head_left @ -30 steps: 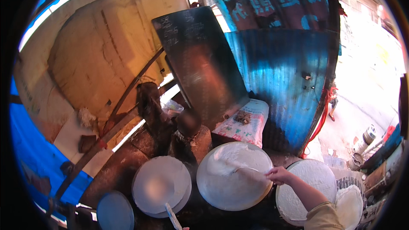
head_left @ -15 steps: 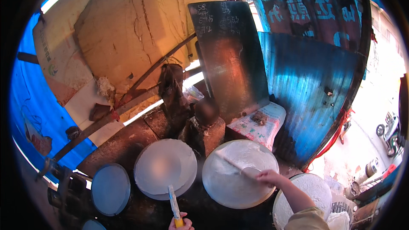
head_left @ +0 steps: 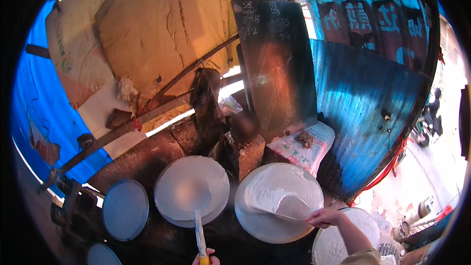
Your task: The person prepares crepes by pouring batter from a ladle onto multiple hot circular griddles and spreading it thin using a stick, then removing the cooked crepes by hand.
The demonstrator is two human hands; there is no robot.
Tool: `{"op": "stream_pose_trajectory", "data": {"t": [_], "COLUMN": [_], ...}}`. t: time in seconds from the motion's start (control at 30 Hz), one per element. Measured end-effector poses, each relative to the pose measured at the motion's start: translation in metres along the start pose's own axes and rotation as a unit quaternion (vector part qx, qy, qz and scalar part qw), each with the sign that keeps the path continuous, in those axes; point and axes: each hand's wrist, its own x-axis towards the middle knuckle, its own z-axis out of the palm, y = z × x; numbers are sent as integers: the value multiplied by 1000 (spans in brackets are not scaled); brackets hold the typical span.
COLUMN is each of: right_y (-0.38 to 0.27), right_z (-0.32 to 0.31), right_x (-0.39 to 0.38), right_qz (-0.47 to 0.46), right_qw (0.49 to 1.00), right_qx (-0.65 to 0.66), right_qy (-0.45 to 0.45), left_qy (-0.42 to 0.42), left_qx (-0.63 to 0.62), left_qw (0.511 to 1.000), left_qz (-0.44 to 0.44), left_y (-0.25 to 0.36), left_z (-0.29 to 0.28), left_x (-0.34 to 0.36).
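Note:
My left hand [head_left: 204, 256] grips a yellow-handled, pale flat spatula [head_left: 199, 233], whose tip touches the middle round griddle [head_left: 221, 201] where a thin white round sheet [head_left: 174, 191] lies, tan and hazy at its centre. My right hand [head_left: 321, 218], fingers pinched, holds a long thin tool [head_left: 287, 216] at the rim of the large pale round pan [head_left: 252, 228]. White paste [head_left: 270, 186] is swirled inside that pan, with a curved bare patch. Beside my right hand is a white-topped round surface [head_left: 348, 221]; its covering is too unclear to name.
Dark round plates [head_left: 125, 210] stand left. Behind are a rusty block [head_left: 248, 157], a dark chalkboard [head_left: 270, 73], a patterned cloth [head_left: 299, 149], yellow boards [head_left: 142, 29] and blue corrugated sheeting [head_left: 368, 113]. Outside at right are metal cans [head_left: 424, 206] and a person on a scooter [head_left: 431, 113].
The view has swung, shifting the backdrop rightward and bringing my left hand into sight. My right hand moved inward, then back out to the pan's rim. A scooter with a rider has appeared outside.

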Motion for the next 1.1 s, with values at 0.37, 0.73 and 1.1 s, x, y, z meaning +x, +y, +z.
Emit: {"op": "stream_pose_trajectory", "data": {"t": [0.37, 0.73, 1.1], "right_y": [1, -51, 28], "right_z": [11, 13, 2], "right_x": [32, 50, -18], "right_qz": [-21, -54, -92], "right_qw": [999, 988, 960], "right_qx": [-11, -101, 151], "right_qy": [-30, 106, 218], "left_qy": [8, 27, 29], "left_qx": [-23, 11, -40], "left_qw": [999, 999, 999], "left_qz": [28, 31, -17], "left_y": [-1, -18, -24], "left_z": [-5, 13, -9], "left_x": [7, 12, 1]}}
